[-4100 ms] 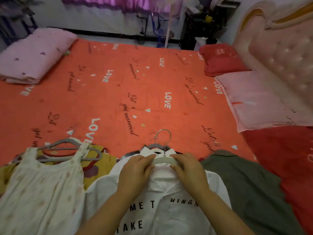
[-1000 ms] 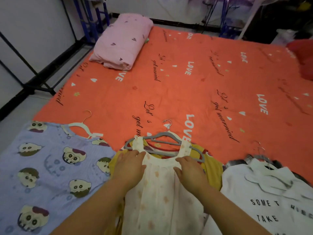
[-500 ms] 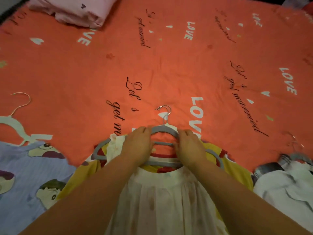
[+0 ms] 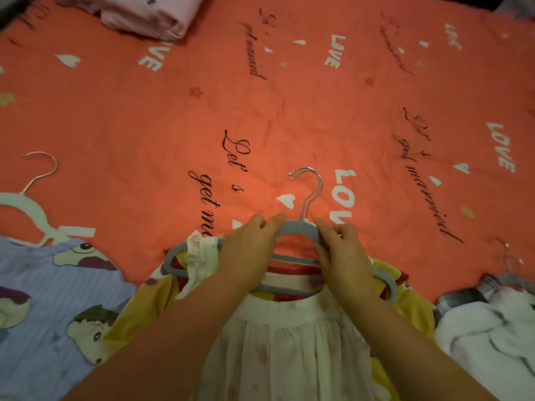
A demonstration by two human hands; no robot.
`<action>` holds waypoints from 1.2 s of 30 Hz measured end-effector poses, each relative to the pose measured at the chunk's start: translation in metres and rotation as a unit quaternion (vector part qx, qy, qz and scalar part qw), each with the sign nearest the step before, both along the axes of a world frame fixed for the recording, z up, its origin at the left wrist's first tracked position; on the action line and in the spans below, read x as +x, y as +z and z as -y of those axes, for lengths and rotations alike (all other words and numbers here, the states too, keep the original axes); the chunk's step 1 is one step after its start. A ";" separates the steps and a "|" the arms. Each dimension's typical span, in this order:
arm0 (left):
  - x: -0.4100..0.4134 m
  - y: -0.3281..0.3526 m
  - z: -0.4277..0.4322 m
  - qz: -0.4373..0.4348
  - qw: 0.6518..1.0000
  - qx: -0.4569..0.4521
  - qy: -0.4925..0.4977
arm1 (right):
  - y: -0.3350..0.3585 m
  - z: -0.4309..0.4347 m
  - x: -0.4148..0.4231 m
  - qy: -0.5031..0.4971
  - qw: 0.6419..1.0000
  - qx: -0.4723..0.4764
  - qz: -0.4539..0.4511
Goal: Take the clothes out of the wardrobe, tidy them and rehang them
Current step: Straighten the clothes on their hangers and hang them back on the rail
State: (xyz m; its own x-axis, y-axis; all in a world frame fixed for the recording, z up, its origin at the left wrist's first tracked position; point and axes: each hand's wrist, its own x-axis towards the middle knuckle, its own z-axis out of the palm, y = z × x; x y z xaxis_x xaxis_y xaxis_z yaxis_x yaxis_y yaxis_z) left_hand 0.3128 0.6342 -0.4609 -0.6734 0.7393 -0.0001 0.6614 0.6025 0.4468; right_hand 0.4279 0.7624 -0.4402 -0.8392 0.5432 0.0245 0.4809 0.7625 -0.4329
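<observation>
As far as the head cam shows me, both hands are on the grey hanger at the near-middle of the bed. Left hand lies over the hanger's left shoulder, fingers curled onto the bar right beside the neck; I read that as gripping it. Right hand mirrors it on the other side of the neck, fingers curled over the bar, also gripping. Two metal hooks rise from between the fingertips, nearly overlapping, so I count two hangers stacked; both hooks point away from me and curl left. Cream dress is on the grey hanger, flat on the sheet, neckline just below the wrists, one ruffled strap bunched over the hanger's left arm. Under it lies a yellow garment with red trim, sticking out on both sides. Left of that: blue cartoon-print garment on a white hanger, flat, just beside the yellow one. Right: white shirt, its hanger hook blurred. All of it rests on the orange bedsheet with LOVE lettering. Folded pink quilt sits at the far left edge, well apart.
</observation>
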 end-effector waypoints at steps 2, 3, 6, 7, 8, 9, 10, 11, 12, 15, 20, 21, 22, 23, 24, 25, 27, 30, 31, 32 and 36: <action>0.010 0.032 0.012 -0.006 1.000 0.016 -0.022 | 0.029 0.011 0.014 0.019 0.999 0.011 -0.039; 0.016 0.050 0.020 -0.010 0.999 0.023 -0.035 | 0.045 0.017 0.020 0.030 0.998 0.019 -0.060; 0.035 0.106 0.044 -0.038 0.997 0.059 -0.042 | 0.096 0.038 0.035 0.043 0.993 0.038 -0.106; 0.042 0.124 0.053 -0.037 0.996 0.073 -0.040 | 0.114 0.045 0.041 0.046 0.991 0.040 -0.116; 0.049 0.143 0.063 -0.038 0.995 0.089 -0.036 | 0.131 0.053 0.046 0.051 0.990 0.041 -0.126; 0.055 0.162 0.073 -0.043 0.993 0.103 -0.034 | 0.149 0.061 0.052 0.058 0.989 0.041 -0.133; 0.063 0.181 0.084 -0.049 0.992 0.113 -0.036 | 0.166 0.070 0.059 0.065 0.988 0.038 -0.137; 0.071 0.197 0.097 -0.059 0.990 0.121 -0.040 | 0.182 0.080 0.067 0.072 0.987 0.032 -0.139; 0.080 0.213 0.109 -0.070 0.988 0.128 -0.045 | 0.199 0.090 0.075 0.077 0.986 0.029 -0.145; 0.106 0.258 0.145 -0.061 0.992 0.112 -0.019 | 0.242 0.124 0.097 0.078 0.983 0.021 -0.166; 0.139 0.311 0.221 -0.050 0.982 0.173 0.056 | 0.309 0.189 0.119 0.121 0.971 0.036 -0.202; 0.145 0.324 0.238 -0.052 0.978 0.194 0.061 | 0.322 0.203 0.122 0.137 0.967 0.047 -0.211; 0.151 0.335 0.255 -0.061 0.974 0.209 0.062 | 0.333 0.218 0.125 0.148 0.963 0.058 -0.219; 0.156 0.344 0.272 -0.075 0.970 0.220 0.066 | 0.343 0.234 0.128 0.155 0.959 0.069 -0.226; 0.160 0.353 0.290 -0.085 0.967 0.230 0.073 | 0.352 0.250 0.131 0.159 0.956 0.080 -0.234; 0.165 0.362 0.308 -0.088 0.964 0.237 0.081 | 0.361 0.268 0.134 0.162 0.952 0.088 -0.244; 0.177 0.375 0.349 -0.085 0.961 0.248 0.089 | 0.374 0.307 0.143 0.169 0.946 0.097 -0.258; 0.197 0.390 0.416 -0.091 0.955 0.264 0.098 | 0.392 0.372 0.161 0.180 0.938 0.120 -0.272; 0.205 0.394 0.441 -0.090 0.953 0.273 0.098 | 0.397 0.396 0.168 0.184 0.934 0.125 -0.279; 0.212 0.398 0.464 -0.091 0.950 0.283 0.097 | 0.403 0.419 0.174 0.188 0.929 0.134 -0.289; 0.239 0.414 0.557 -0.099 0.941 0.304 0.111 | 0.422 0.511 0.196 0.197 0.916 0.163 -0.310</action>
